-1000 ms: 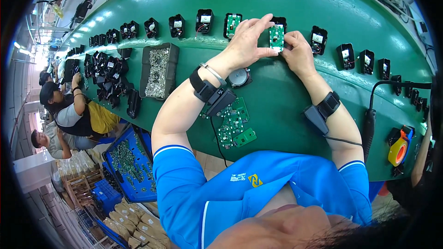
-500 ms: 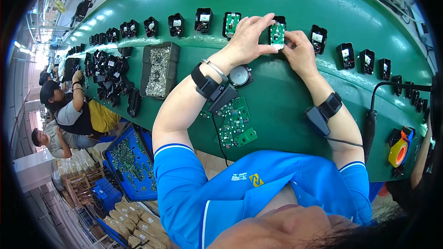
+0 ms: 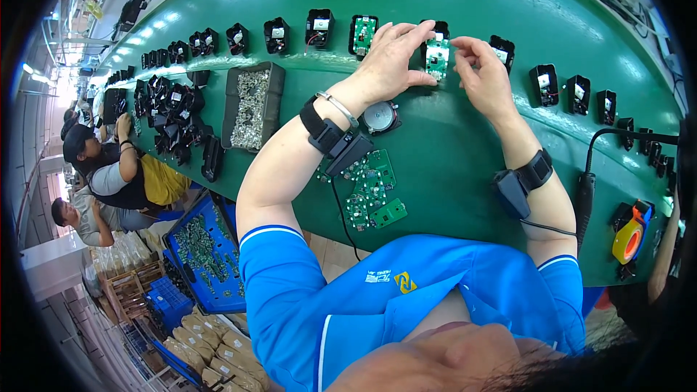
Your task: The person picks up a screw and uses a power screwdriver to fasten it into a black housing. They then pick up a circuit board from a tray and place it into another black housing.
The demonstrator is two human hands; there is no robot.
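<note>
A green circuit board point(image 3: 437, 59) sits in a small black plastic housing point(image 3: 441, 27) at the far middle of the table. My left hand point(image 3: 392, 58) grips this housing from the left, its fingers at the far end and its thumb at the near end. Just right of the board, my right hand point(image 3: 485, 76) is raised with bent fingers slightly apart and nothing visible in them. Another housing with a board point(image 3: 364, 35) stands left of my left hand. Nearer me are a round speaker point(image 3: 380, 117) and several loose circuit boards point(image 3: 370, 183).
A row of black housings point(image 3: 319, 29) curves along the green table point(image 3: 450, 160). Left are a bin of small metal parts point(image 3: 253, 109) and a pile of black housings point(image 3: 170, 112). A corded black tool point(image 3: 585, 203) and an orange tape roll point(image 3: 630, 236) lie right. Co-workers point(image 3: 109, 163) sit left.
My right hand has drawn away from the board's right edge, and its fingers have loosened. My left hand stays at the housing, nearly unmoved.
</note>
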